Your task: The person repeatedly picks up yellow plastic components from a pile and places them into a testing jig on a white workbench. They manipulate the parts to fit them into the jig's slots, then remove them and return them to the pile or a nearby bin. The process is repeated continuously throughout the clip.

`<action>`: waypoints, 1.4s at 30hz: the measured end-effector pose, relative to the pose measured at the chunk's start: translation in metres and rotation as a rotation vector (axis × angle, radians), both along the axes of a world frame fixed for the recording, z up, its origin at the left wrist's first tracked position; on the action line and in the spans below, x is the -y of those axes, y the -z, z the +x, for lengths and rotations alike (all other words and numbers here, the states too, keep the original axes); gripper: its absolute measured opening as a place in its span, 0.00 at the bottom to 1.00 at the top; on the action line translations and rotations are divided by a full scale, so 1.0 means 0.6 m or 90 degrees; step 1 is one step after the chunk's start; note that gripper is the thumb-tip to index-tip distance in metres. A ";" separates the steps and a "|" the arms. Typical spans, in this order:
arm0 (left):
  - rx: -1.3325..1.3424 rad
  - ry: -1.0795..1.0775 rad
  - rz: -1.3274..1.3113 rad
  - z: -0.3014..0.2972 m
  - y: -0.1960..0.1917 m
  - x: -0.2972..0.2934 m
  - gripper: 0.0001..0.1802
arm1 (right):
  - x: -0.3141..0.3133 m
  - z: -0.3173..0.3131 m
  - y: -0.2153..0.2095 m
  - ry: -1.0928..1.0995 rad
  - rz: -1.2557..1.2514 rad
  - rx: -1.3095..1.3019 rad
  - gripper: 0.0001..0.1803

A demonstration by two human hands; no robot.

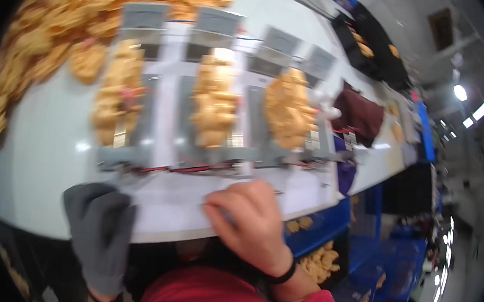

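My left hand (98, 219), in a grey glove, is at the table's near edge with its fingers curled in; nothing shows in it. Bare, with a dark band at the wrist, my right hand (247, 218) hovers over the near edge, fingers and thumb bent together and no object visible between them. Beyond my hands stands a row of grey metal fixtures (185, 107). On them lie three knobbly yellow-orange moulded pieces: a left one (120, 95), a middle one (215, 99) and a right one (288, 109). Motion blur hides their finer detail.
A large heap of yellow-orange pieces (63, 6) covers the table's far left. Red and black wires (193, 169) run along the fixtures' near side. Dark red cloth (359, 113) lies to the right. Below the table's right edge are a blue crate (320, 219) and more yellow pieces (321, 263).
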State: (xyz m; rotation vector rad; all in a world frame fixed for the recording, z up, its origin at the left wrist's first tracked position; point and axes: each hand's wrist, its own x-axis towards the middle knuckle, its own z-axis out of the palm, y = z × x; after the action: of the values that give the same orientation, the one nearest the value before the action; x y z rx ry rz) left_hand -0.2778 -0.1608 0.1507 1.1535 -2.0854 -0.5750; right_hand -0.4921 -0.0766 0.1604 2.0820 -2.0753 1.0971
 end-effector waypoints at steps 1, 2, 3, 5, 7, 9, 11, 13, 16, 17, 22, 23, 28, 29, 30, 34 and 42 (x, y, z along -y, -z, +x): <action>0.000 -0.024 0.015 0.008 0.006 -0.005 0.13 | 0.006 0.002 0.010 -0.019 -0.007 0.014 0.11; 0.012 -0.006 0.019 0.010 0.006 -0.003 0.13 | 0.001 0.003 0.001 0.001 -0.012 0.011 0.11; -0.001 -0.007 0.037 0.016 0.020 -0.005 0.10 | -0.005 0.002 -0.001 0.008 -0.016 0.015 0.10; -0.009 -0.023 0.067 0.024 0.023 -0.018 0.07 | -0.003 0.004 -0.001 -0.009 -0.040 0.032 0.10; -0.009 -0.032 0.085 0.021 0.029 -0.017 0.07 | -0.005 0.002 0.008 0.000 -0.046 0.037 0.10; 0.015 -0.024 0.059 0.018 0.030 -0.016 0.11 | -0.008 0.000 0.012 0.002 -0.048 0.042 0.11; 0.065 0.022 -0.002 0.021 0.020 -0.009 0.17 | -0.007 -0.001 0.011 0.004 -0.047 0.037 0.11; 0.055 0.049 -0.024 0.025 0.020 -0.003 0.16 | -0.005 -0.001 0.014 0.004 -0.054 0.042 0.11; 0.024 0.052 -0.026 0.024 0.019 -0.003 0.14 | -0.004 0.001 0.015 0.000 -0.058 0.046 0.11; 0.011 0.049 -0.022 0.023 0.019 -0.004 0.14 | -0.004 0.002 0.014 0.000 -0.058 0.046 0.11; 0.037 0.037 -0.029 0.024 0.020 -0.001 0.13 | -0.005 0.004 0.013 0.004 -0.055 0.046 0.10; 0.046 0.039 -0.041 0.024 0.019 -0.001 0.13 | -0.005 0.004 0.013 0.003 -0.056 0.046 0.10; 0.020 -0.002 -0.009 0.012 0.015 -0.007 0.11 | -0.005 0.001 0.015 0.001 -0.067 0.052 0.10; 0.011 -0.004 -0.015 0.011 0.016 -0.007 0.11 | -0.006 0.001 0.014 0.003 -0.069 0.053 0.10; 0.031 0.011 -0.055 0.018 0.022 -0.004 0.11 | -0.005 0.002 0.015 0.003 -0.073 0.050 0.10; 0.006 0.041 -0.082 0.025 0.031 0.001 0.13 | -0.005 0.004 0.018 0.015 -0.097 0.038 0.10; -0.076 0.064 -0.055 0.011 0.026 0.008 0.10 | -0.004 0.003 0.031 0.020 -0.160 0.037 0.12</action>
State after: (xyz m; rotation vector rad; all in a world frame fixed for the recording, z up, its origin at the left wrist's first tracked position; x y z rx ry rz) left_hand -0.2710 -0.1657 0.1349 0.9472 -2.0541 -0.5806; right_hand -0.4902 -0.0743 0.1421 1.9156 -1.8709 1.3485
